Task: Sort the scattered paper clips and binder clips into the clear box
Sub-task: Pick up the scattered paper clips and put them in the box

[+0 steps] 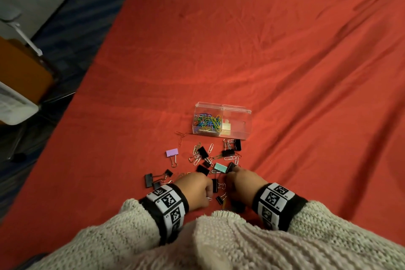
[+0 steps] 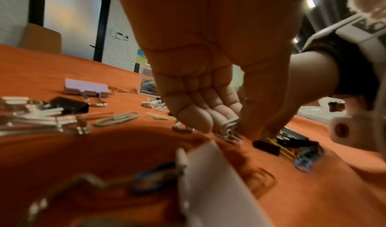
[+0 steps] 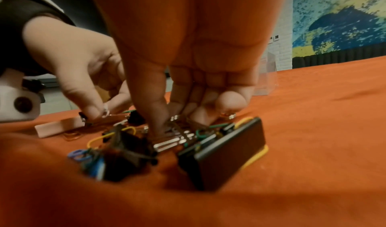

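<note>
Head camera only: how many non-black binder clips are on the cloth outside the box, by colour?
purple binder clip: 1
teal binder clip: 1
Total: 2

Red cloth (image 1: 241, 50) all across the bench, a bright flat red. In the clear box (image 1: 237, 125) sits a tangle of paper clips (image 1: 207, 124): yellow, blue, green, some red. Out on the cloth, a lilac binder clip (image 1: 172, 152) with silver handles, a mint-green one (image 1: 220, 167), and black binder clips (image 1: 202, 152) scattered among silver paper clips (image 1: 197, 156). Both wrists carry black bands (image 1: 166, 206) with white panels of black square-block code. The sleeves (image 1: 122, 230) are cream, chunky knit.
</note>
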Demonstrator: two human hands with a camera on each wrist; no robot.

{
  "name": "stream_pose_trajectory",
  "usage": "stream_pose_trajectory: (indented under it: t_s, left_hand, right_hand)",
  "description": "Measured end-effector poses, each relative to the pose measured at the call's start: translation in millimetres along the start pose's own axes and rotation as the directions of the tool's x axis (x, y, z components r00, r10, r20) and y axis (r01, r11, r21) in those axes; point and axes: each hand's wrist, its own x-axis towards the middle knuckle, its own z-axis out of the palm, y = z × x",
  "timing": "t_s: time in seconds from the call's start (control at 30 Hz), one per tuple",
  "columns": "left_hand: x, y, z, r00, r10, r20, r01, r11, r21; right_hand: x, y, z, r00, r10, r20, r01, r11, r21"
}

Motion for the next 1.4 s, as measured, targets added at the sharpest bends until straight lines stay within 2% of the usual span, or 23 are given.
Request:
stream_pose_trajectory:
  t_s: [0.23,0.4,0.5,0.63,0.7,0.8,0.87,0.93,1.03,1.13,1.23,1.27,1.33,1.4]
  left_hand:
    - [7,-14,-30,0.993,0.011,-0.119,-0.028,0.989,-0.145]
    - [13,-20,-64,0.951,0.011,-0.31,-0.08,0.974,-0.21]
    - [18,-21,-85,0.908,-0.023,-0.418,-0.098,0.959,-0.266]
    - [32,-23,-104,0.857,-0.078,-0.509,-0.107,0.94,-0.324]
    - [40,-21,-109,0.828,-0.114,-0.549,-0.098,0.935,-0.342]
    - [54,-19,-114,0.794,-0.172,-0.583,-0.069,0.928,-0.366]
    - [61,-18,-114,0.785,-0.205,-0.584,-0.058,0.915,-0.4]
    - [66,-16,-114,0.783,-0.229,-0.578,-0.061,0.897,-0.438]
    - [67,-15,-114,0.784,-0.251,-0.568,-0.073,0.871,-0.486]
    - [64,-23,-112,0.766,-0.279,-0.579,-0.05,0.872,-0.487]
    - [53,-40,-107,0.738,-0.315,-0.597,0.062,0.912,-0.405]
    - [49,-47,-104,0.734,-0.326,-0.596,0.114,0.924,-0.365]
    - [43,-61,-98,0.74,-0.357,-0.569,0.226,0.93,-0.29]
    - [41,-68,-89,0.774,-0.358,-0.522,0.297,0.934,-0.2]
  right_hand:
    - [-6,10,1,1.0,-0.018,0.004,0.018,1.0,-0.022]
    - [-6,10,-6,0.999,-0.049,-0.004,0.048,0.994,-0.101]
    - [-3,12,-28,0.999,0.038,-0.012,-0.037,0.997,0.065]
    - [12,7,-67,0.972,0.154,-0.179,-0.107,0.963,0.248]
    - [24,5,-82,0.938,0.227,-0.263,-0.106,0.907,0.408]
    - [40,1,-98,0.871,0.328,-0.367,-0.03,0.779,0.626]
    - [53,-1,-108,0.87,0.359,-0.338,-0.014,0.703,0.711]
    - [63,-1,-116,0.882,0.356,-0.31,-0.017,0.679,0.734]
    - [69,2,-117,0.872,0.33,-0.361,0.015,0.719,0.695]
    - [58,1,-109,0.894,0.208,-0.397,0.079,0.798,0.597]
    - [52,0,-96,0.964,0.019,-0.265,0.063,0.953,0.297]
    - [53,-1,-90,0.978,-0.03,-0.205,0.07,0.979,0.191]
    - [57,-3,-77,0.989,-0.065,-0.133,0.081,0.99,0.117]
    - [60,-8,-66,0.984,-0.078,-0.161,0.093,0.992,0.082]
